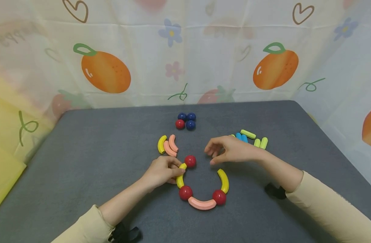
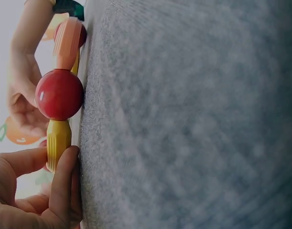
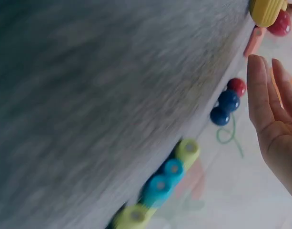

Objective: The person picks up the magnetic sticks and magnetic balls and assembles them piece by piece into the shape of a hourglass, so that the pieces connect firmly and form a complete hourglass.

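Observation:
My left hand (image 1: pixel 161 171) pinches a yellow curved stick (image 1: pixel 180 182) between thumb and fingers; the left wrist view shows its ribbed side. One end of that stick meets a red ball (image 1: pixel 190 161), the other a second red ball (image 1: pixel 186 192). From there a pink curved stick (image 1: pixel 202 204) runs to a third red ball (image 1: pixel 219 197), and another yellow curved stick (image 1: pixel 223 181) points up from it. Together they form a U open at the top right. Above that opening hovers my right hand (image 1: pixel 231 148), fingers loosely bent and holding nothing.
Beyond the left hand lie a loose yellow curved stick (image 1: pixel 162 144) and two pink ones (image 1: pixel 172 143). Farther back sit blue balls (image 1: pixel 191 125) and one red ball (image 1: pixel 180 124). Behind the right hand are short green sticks (image 1: pixel 248 134) and blue sticks (image 1: pixel 244 138). A printed curtain hangs behind the grey table (image 1: pixel 112 135).

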The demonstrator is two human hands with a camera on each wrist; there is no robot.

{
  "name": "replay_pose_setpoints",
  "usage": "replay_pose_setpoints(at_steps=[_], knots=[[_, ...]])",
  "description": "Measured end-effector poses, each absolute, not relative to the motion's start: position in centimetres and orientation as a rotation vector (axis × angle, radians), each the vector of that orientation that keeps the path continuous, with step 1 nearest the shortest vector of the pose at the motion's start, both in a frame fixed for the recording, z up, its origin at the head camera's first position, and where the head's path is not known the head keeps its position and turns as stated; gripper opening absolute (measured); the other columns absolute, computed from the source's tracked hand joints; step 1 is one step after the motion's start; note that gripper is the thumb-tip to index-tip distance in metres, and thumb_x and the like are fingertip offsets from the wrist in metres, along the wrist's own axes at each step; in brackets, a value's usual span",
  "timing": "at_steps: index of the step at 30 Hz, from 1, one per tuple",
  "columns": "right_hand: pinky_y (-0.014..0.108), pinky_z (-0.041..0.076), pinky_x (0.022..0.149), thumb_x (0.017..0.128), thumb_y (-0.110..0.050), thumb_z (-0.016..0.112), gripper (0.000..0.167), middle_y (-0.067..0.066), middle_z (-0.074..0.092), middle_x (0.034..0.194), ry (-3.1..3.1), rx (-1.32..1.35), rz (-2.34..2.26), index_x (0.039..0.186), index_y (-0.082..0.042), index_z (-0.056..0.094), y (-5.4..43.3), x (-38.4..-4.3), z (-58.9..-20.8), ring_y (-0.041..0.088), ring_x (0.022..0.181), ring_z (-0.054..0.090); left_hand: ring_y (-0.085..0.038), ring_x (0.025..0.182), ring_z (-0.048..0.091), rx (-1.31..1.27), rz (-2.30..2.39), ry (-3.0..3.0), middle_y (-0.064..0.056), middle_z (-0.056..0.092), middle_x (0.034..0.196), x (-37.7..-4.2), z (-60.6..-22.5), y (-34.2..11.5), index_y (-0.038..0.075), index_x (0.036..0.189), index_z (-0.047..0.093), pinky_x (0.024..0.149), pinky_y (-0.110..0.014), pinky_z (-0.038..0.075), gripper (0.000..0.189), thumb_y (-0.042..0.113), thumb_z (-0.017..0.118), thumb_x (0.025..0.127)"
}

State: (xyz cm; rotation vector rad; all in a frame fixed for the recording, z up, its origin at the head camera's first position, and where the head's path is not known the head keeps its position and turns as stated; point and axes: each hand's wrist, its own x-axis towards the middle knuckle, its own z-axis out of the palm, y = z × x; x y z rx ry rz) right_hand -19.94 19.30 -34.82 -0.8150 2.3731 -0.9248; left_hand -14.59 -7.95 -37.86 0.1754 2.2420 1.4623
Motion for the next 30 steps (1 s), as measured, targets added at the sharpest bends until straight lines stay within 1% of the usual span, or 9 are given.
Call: replay_pose_setpoints(at_steps=[4,8,10,13,17,23,26,30], knots=[[0.025,0.057,0.081,0.086,-0.03,0.077,0.035,0.002,0.07,0.105,2.365,-0.773,-0.902,0.114,-0.012,0.066,20.8,-19.8,-34.9,0.011,0.092,0.067,-0.009,0.066,0.067,0.153,1.469,2.244,-0.01,0.07,0.086,-14.5,-37.9,-7.9,-0.003,0.104,0.067,0.064,-0.03,0.062,0.021,0.011,0.07,0.088],[0.026,0.057,0.071,0.088,-0.028,0.075,0.031,0.0,0.071,0.095,2.316,-0.744,-0.89,0.112,-0.01,0.066,21.7,-19.5,-35.0,0.013,0.079,0.066,-0.01,0.066,0.068,0.121,1.478,2.247,-0.009,0.069,0.085,-14.4,-38.0,-7.8,-0.001,0.1,0.066,0.064,-0.03,0.062,0.018,0.01,0.07,0.087],[0.028,0.057,0.068,0.088,-0.027,0.074,0.03,0.001,0.072,0.091,2.294,-0.739,-0.89,0.111,-0.009,0.065,21.9,-19.4,-35.0,0.015,0.073,0.066,-0.01,0.065,0.068,0.116,1.475,2.256,-0.009,0.07,0.084,-14.4,-38.1,-7.8,-0.001,0.099,0.066,0.063,-0.03,0.062,0.018,0.011,0.07,0.086],[0.03,0.058,0.066,0.087,-0.026,0.075,0.028,0.001,0.072,0.086,2.279,-0.723,-0.882,0.108,-0.01,0.065,21.9,-19.2,-35.0,0.016,0.069,0.065,-0.01,0.065,0.068,0.119,1.465,2.268,-0.009,0.069,0.083,-14.4,-38.1,-7.8,-0.001,0.097,0.066,0.063,-0.03,0.062,0.017,0.011,0.07,0.086],[0.032,0.058,0.064,0.085,-0.03,0.077,0.03,0.0,0.071,0.08,2.273,-0.681,-0.848,0.104,-0.011,0.065,21.7,-19.0,-35.1,0.016,0.065,0.064,-0.01,0.064,0.068,0.122,1.449,2.278,-0.009,0.069,0.083,-14.5,-38.1,-7.9,0.0,0.097,0.066,0.062,-0.03,0.061,0.017,0.011,0.071,0.086],[0.034,0.057,0.057,0.08,-0.037,0.081,0.033,0.001,0.068,0.068,2.295,-0.618,-0.764,0.09,-0.012,0.063,21.2,-18.6,-35.4,0.013,0.054,0.06,-0.01,0.063,0.068,0.117,1.425,2.293,-0.008,0.068,0.081,-14.5,-38.1,-7.7,0.0,0.095,0.066,0.061,-0.03,0.061,0.016,0.012,0.072,0.086],[0.033,0.055,0.053,0.081,-0.038,0.08,0.03,0.0,0.066,0.064,2.312,-0.607,-0.738,0.085,-0.013,0.063,21.0,-18.4,-35.5,0.012,0.051,0.058,-0.01,0.063,0.068,0.115,1.414,2.302,-0.008,0.068,0.08,-14.5,-38.1,-7.6,0.001,0.095,0.066,0.061,-0.03,0.061,0.016,0.013,0.072,0.087],[0.031,0.053,0.052,0.084,-0.034,0.078,0.025,-0.001,0.064,0.063,2.328,-0.625,-0.743,0.083,-0.014,0.064,20.5,-18.4,-35.5,0.011,0.049,0.056,-0.01,0.063,0.068,0.119,1.409,2.312,-0.008,0.068,0.081,-14.5,-38.0,-7.5,0.0,0.098,0.065,0.06,-0.03,0.061,0.019,0.012,0.073,0.086]])
